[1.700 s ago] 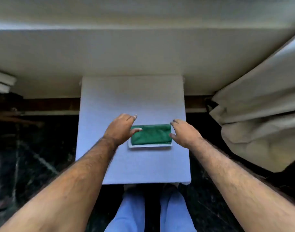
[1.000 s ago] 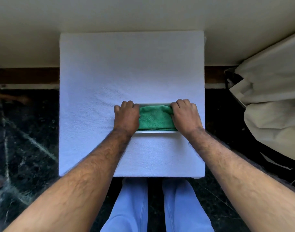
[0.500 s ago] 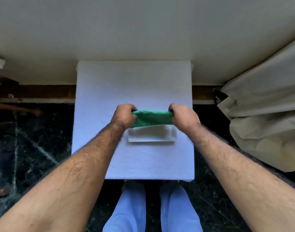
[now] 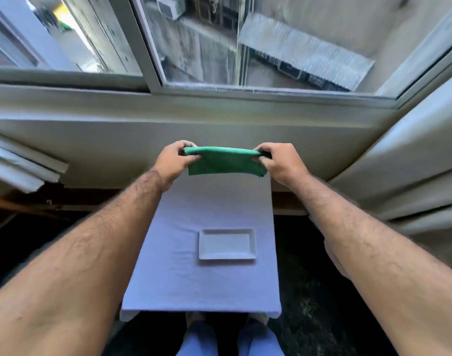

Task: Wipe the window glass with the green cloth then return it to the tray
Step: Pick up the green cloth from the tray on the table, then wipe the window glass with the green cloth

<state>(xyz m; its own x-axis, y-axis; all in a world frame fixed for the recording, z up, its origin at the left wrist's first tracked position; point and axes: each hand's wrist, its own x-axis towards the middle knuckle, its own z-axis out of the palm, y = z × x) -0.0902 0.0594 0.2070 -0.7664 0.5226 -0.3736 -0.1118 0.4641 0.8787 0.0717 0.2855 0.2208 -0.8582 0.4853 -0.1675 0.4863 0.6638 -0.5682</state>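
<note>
The folded green cloth (image 4: 226, 161) hangs in the air between my two hands, below the window sill. My left hand (image 4: 172, 160) pinches its left end and my right hand (image 4: 281, 161) pinches its right end. The white rectangular tray (image 4: 227, 256) lies bare on the white-covered table (image 4: 168, 278), well below the cloth. The window glass (image 4: 258, 39) fills the top of the view, streaked and dusty, in a white sliding frame (image 4: 148, 47).
A pale wall and sill (image 4: 219, 116) run under the window. Beige curtains (image 4: 412, 163) hang at the right. Folded blind or paper rolls (image 4: 19, 165) stick out at the left. Dark marble floor surrounds the table; my legs are at its near edge.
Both hands lifted the green cloth off the tray and raised it toward the window. My head tilted up, bringing the glass into view. The tray stays on the table.
</note>
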